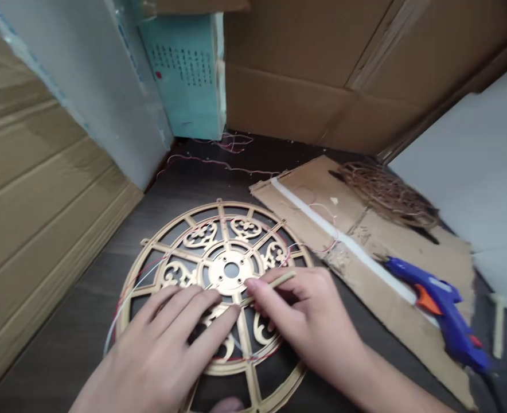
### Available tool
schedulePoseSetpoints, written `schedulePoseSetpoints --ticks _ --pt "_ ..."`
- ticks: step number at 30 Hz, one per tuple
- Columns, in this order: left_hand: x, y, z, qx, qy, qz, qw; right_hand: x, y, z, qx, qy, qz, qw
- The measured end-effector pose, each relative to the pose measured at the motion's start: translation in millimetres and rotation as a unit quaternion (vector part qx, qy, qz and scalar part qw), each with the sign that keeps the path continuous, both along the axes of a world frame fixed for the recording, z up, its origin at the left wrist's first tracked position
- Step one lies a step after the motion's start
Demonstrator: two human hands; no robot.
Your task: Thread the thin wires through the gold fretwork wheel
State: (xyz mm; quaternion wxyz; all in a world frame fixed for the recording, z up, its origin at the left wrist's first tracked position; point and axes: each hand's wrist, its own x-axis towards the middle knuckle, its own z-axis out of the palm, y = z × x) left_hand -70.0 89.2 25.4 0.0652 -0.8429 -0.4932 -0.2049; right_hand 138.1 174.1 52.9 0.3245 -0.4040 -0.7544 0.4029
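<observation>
on the dark table left of the cardboard sheet (391, 287) lies the gold fretwork disc (219, 269), thin, light, likely brittle, best gripped at rim; left hand (167, 350) flat, fingers released, right hand (309, 321) pinching a stick (275, 283).

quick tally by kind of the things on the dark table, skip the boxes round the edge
round gold fretwork panel: 1
thin wooden stick, in the right hand: 1
blue glue gun: 1
flat cardboard sheet: 1
brown woven disc: 1
total: 5

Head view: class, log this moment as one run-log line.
left hand: flat on gold wheel | right hand: pinching thin stick over wheel | glue gun: on cardboard, untouched
</observation>
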Motion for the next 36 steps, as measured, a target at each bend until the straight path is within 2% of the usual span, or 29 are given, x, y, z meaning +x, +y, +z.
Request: schedulePoseSetpoints --ticks 4,7,25,30,36 --pt "13 -3 12.9 -0.085 -0.067 0.011 0.994 4 -1 -0.6 0.016 0.0 -0.014 1.0" --pt "14 -4 17.9 -0.109 -0.071 0.011 0.991 5 -2 0.0 0.006 -0.01 -0.011 1.0" --pt "11 -3 16.4 -0.089 -0.059 0.005 0.994 9 -2 4.1 -0.021 -0.015 -0.04 0.999" --pt "7 1 9.5 -0.038 -0.013 -0.018 0.999 5 -3 6.4 0.028 -0.007 -0.028 0.999" --pt "4 1 9.1 -0.043 0.012 -0.026 0.999 4 -4 2.2 0.076 -0.007 -0.006 0.997"
